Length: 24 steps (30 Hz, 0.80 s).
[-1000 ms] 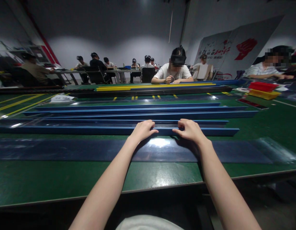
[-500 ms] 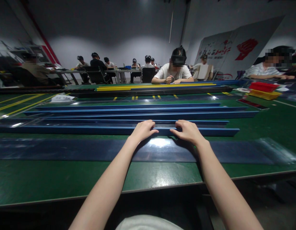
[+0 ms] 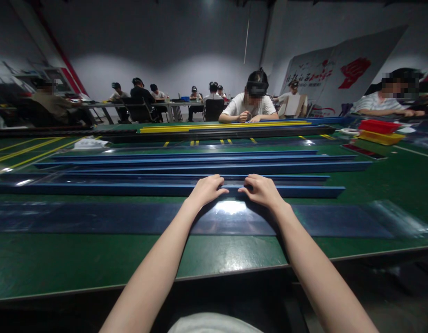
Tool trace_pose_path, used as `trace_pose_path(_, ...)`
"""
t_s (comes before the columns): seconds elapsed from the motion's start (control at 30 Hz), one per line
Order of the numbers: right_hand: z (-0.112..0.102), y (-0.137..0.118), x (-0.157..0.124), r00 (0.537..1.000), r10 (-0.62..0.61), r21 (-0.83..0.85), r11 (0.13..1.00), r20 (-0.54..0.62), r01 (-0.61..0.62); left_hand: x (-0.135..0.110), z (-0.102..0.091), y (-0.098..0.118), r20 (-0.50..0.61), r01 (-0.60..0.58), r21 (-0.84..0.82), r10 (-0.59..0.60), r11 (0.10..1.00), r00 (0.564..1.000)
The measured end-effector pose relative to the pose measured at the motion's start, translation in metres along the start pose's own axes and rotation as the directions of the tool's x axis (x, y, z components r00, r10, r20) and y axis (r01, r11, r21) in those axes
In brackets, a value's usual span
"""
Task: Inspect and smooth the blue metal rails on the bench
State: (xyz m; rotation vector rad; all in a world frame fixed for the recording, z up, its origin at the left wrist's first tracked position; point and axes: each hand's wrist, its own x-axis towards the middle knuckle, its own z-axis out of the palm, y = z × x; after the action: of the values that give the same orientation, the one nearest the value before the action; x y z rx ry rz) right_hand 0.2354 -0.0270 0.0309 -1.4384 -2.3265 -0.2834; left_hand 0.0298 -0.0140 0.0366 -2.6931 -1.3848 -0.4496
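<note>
A long blue strip with raised edges lies across the table. My left hand grips its near edge, thumb on the front face and fingers curled over the top. Just to the right, my right hand holds the same edge in a like way, with a small gap between the two thumbs. Some of the fingers are hidden behind the edge. Between my forearms and the strip lies a flat, shiny clear sheet.
More blue strips lie parallel behind. Farther back are yellow strips, a white bag, a red bin on a yellow bin, and a dark phone-like slab. A person sits opposite.
My right hand has slid left along the strip's edge, closer to my left hand. My left hand has stayed in place.
</note>
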Motion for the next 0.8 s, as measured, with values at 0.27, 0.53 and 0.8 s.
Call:
trace_pose_path(0.27,0.000,0.001,0.001,1.000,0.016,0.012,1.000,0.004,-0.016,-0.001,0.000,-0.001,0.012,-0.016,0.023,0.016,1.000,1.000)
trace_pose_path(0.53,-0.008,0.009,-0.003,0.995,0.091,-0.002,0.996,0.033,-0.091,-0.001,0.004,0.000,0.006,-0.048,0.046,0.048,0.998,0.999)
trace_pose_path(0.8,-0.017,0.020,-0.011,0.978,0.203,-0.089,0.976,0.057,-0.197,-0.002,0.001,0.000,0.022,-0.055,0.067,0.053,0.996,0.998)
